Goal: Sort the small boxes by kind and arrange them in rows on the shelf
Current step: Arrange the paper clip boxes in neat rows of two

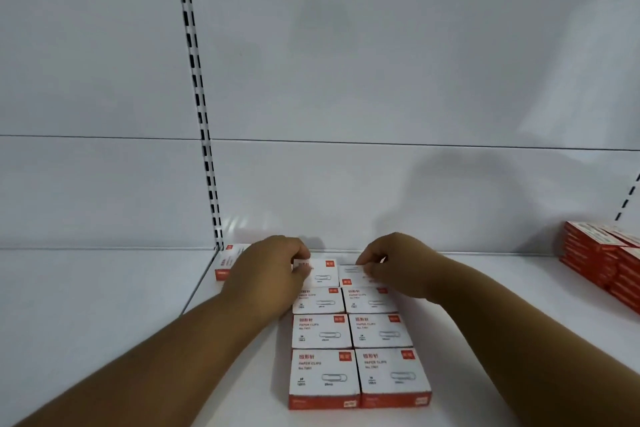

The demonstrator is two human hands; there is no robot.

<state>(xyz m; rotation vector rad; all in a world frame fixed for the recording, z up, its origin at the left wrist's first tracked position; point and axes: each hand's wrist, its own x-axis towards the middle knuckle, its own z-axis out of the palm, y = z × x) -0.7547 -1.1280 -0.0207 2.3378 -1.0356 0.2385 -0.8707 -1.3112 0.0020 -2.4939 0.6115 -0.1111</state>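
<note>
You're squaring the back pair of the paper-clip box block (356, 336) on the shelf (485, 322). Left hand (266, 274) pinches the rear-left box (320, 273), right hand (398, 263) pinches the rear-right box (353, 276). Next: seat both flush behind the block, then probably fetch the loose box (227, 263) left of it.

Bare shelf (104, 322) lies open outboard of the left fingers (302, 255), while right of the right fingers (363, 258) red boxes (602, 260) obstruct passage.
</note>
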